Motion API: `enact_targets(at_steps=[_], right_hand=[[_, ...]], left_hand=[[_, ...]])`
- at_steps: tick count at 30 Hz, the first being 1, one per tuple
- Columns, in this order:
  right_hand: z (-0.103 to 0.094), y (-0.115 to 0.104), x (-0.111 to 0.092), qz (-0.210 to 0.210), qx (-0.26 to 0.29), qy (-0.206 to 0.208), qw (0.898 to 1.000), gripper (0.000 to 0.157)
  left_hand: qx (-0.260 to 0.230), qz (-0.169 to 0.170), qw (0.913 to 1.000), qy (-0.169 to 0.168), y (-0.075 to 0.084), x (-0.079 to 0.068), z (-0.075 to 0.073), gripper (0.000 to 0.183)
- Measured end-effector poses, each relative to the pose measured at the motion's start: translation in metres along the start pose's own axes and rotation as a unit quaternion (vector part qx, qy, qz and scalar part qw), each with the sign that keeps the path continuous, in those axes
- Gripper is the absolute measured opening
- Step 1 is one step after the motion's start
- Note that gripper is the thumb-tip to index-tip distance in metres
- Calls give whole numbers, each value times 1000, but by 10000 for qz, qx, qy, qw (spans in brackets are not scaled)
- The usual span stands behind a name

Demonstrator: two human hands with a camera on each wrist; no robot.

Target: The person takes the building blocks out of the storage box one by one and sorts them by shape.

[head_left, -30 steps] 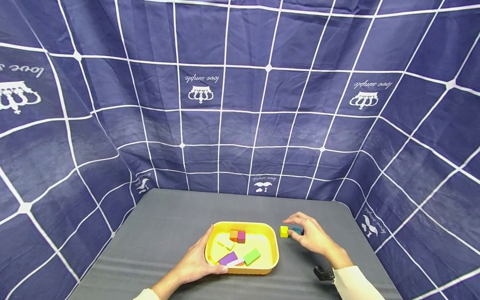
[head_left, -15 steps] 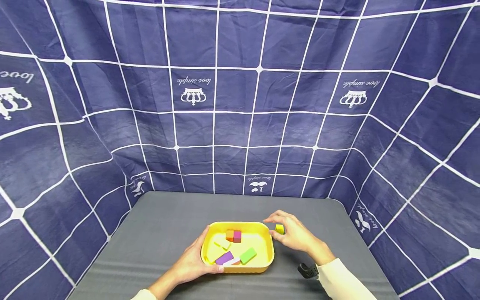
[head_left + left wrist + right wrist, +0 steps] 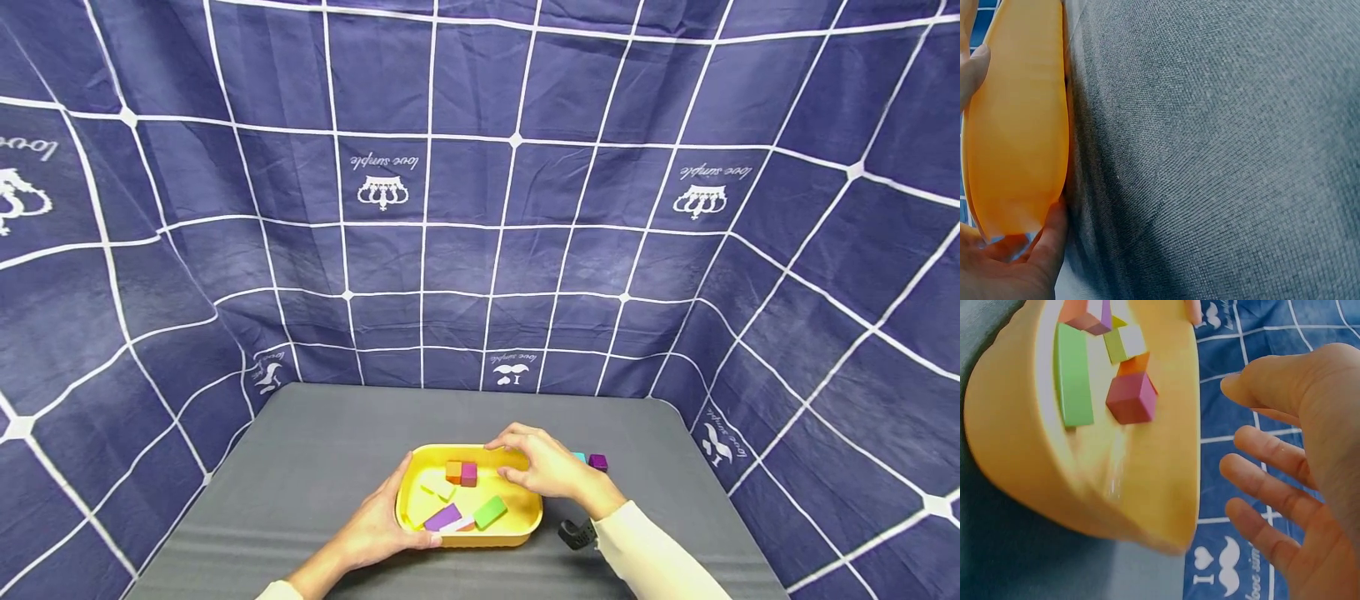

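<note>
Your right hand (image 3: 546, 468) hung at the yellow box's (image 3: 487, 541) right end, thumb and fingers apart, nothing visible between them — the magenta cube (image 3: 468, 475) lay inside, just left of your fingertips. The green block (image 3: 491, 512) sat nearer you, its long axis slanting near-left to far-right. Your left hand (image 3: 381, 525) gripped the left end.

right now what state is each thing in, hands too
yellow tray: uncovered, gripped at its left end
left hand: gripping the tray
right hand: fingers apart, no held item visible
green block: lying in the tray
orange cube: in the tray
magenta cube: in the tray, beside the orange cube
dark purple cube: outside the tray
teal block: outside the tray, mostly hidden
blue backdrop: hanging, creased
</note>
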State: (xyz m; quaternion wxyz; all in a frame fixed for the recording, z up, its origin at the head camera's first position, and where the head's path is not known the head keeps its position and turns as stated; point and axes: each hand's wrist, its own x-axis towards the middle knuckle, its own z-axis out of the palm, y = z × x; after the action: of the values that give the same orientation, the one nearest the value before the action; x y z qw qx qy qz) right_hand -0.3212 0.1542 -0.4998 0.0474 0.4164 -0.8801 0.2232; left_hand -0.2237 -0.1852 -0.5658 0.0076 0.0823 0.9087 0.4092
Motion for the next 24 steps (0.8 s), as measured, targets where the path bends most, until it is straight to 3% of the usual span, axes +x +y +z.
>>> enact_targets(at_steps=[16,24], right_hand=[[27,-9,33,-116,-65,-804,9967,44],[38,-10,42,155,-97,-1359,9906,49]], left_hand=[[-52,28,10000,52,-2,0,1,153],[-98,12,10000,-2,1,-1,0,153]])
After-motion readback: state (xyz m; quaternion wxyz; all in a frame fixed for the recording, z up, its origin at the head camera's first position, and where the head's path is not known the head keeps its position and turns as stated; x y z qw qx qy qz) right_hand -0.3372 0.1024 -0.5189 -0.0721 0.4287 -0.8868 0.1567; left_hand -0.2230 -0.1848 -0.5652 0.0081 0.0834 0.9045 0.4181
